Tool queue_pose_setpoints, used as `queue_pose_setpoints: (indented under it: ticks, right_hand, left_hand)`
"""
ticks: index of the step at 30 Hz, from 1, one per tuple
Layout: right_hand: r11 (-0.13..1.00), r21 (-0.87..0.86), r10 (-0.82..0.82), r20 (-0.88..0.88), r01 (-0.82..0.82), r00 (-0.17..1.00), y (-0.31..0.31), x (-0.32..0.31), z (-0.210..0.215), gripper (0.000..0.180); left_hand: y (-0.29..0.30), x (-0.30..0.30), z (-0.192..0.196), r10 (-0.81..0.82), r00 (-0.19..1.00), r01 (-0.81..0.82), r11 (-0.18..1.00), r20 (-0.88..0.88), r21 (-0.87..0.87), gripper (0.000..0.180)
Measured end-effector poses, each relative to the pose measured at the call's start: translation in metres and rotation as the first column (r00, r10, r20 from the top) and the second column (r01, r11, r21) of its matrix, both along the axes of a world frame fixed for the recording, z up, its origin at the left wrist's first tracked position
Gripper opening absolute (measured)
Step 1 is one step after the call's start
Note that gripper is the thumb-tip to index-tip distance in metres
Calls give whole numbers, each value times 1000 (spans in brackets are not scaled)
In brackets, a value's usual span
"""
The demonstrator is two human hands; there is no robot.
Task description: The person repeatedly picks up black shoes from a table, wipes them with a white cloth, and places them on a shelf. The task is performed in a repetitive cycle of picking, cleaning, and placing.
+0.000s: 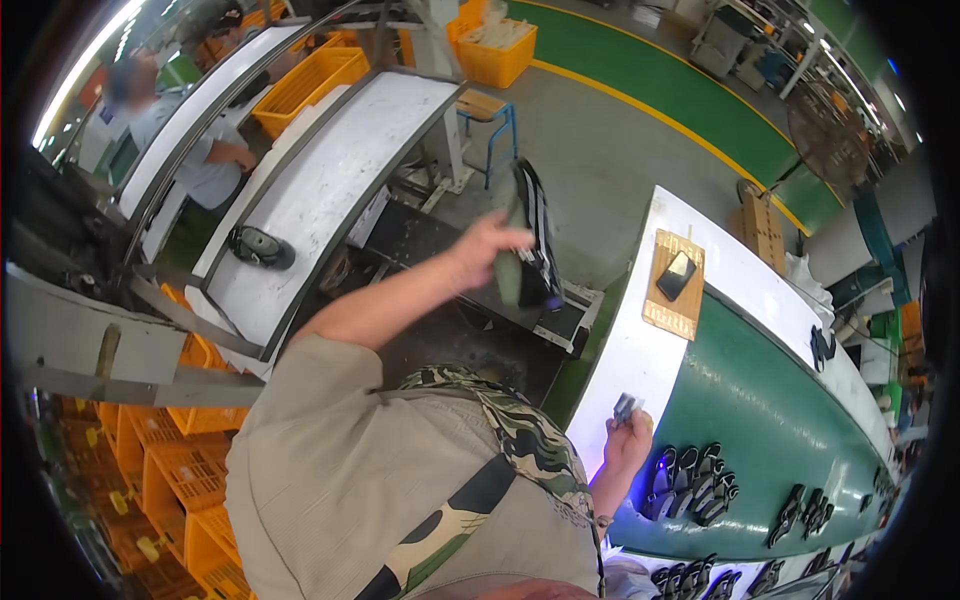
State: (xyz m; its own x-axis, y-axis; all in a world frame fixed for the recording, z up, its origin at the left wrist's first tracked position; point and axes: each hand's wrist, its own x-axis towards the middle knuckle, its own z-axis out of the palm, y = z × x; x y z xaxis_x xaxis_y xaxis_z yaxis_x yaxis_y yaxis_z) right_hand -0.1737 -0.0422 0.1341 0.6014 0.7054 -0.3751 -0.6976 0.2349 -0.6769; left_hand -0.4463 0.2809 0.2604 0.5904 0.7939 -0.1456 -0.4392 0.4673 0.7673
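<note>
My left hand [487,248] is stretched out ahead, its fingers closed around a black sandal [538,232] with pale stripes. The sandal is held steeply tilted over the dark metal frame, with an olive-green, foot-shaped piece [510,275] along its left side. By the near white edge of the green-topped table, my right hand [628,437] pinches a small grey object [625,408]; its kind is too blurred to make out. Several dark strappy sandals [690,482] stand on the green surface to the right of that hand.
At left, a dark shoe [262,248] rests on a white sloping shelf [340,160]. A phone [677,275] lies on a wooden board [660,312] on the table. Orange crates [190,470], a blue-legged stool [490,108] and a standing fan [828,130] surround me. Another person [190,140] works far left.
</note>
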Motion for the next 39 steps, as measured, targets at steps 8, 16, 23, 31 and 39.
queue_pose_setpoints:
  ticks: [8, 16, 23, 31, 39]
  right_hand:
    - [996, 0, 87, 136, -88, 987, 56, -19, 22, 8]
    - [989, -109, -96, 40, 100, 995, -9, -18, 25, 18]
    - [942, -68, -327, 14, 327, 945, -111, -17, 18, 16]
    - [795, -60, -602, 52, 604, 797, -225, -53, 7, 18]
    - [392, -144, -913, 64, 909, 404, -312, -124, 24, 17]
  left_hand:
    - [152, -195, 72, 282, 733, -165, 956, -619, 241, 23]
    - [173, -340, 9, 181, 555, -53, 982, -812, 183, 23]
    - [242, -157, -10, 733, -103, 649, 562, -673, 512, 63]
    - [-133, 235, -124, -696, 301, 841, 516, -651, -163, 43]
    - [-406, 407, -243, -917, 43, 695, 312, -396, -648, 81]
